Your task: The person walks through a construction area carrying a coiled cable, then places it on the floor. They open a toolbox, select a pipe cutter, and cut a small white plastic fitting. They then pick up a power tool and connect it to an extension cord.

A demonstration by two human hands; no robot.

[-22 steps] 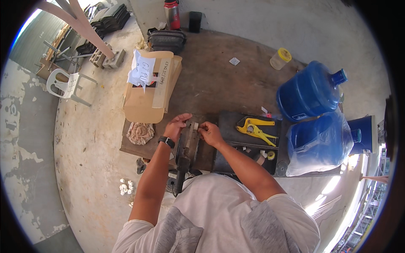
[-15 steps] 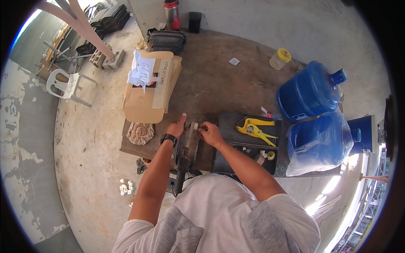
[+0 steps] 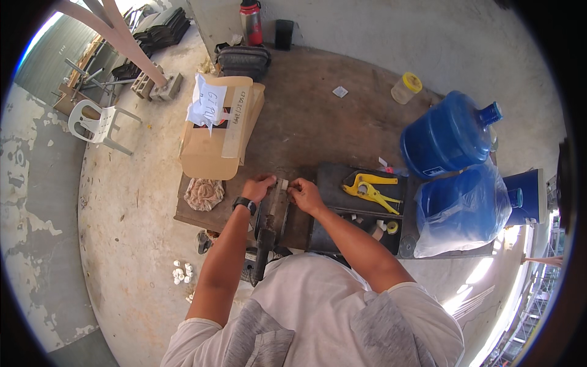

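A dark metal bench vise [image 3: 267, 237] stands at the table's near edge, its handle end toward me. At its far end, between my hands, is a short whitish piece that looks like plastic pipe [image 3: 284, 183]. The fingertips of my right hand [image 3: 307, 196] pinch this piece from the right. My left hand [image 3: 258, 188], with a dark watch on its wrist, is closed at the left of the vise, thumb and fingers together. What its fingers hold, if anything, is too small to make out. Right of the vise, a yellow pipe cutter [image 3: 369, 186] lies on a black case [image 3: 330, 177].
Cardboard boxes [image 3: 211, 156] and a crumpled cloth [image 3: 203, 194] lie left on the brown table [image 3: 306, 104]. Blue water jugs [image 3: 437, 137] stand right, one in clear plastic. A yellow-lidded jar [image 3: 406, 88] is farther back. White fittings [image 3: 182, 273] lie on the floor.
My left thumb, which pointed up and away, has come down to the right, toward the whitish piece. My right hand has stayed nearly still.
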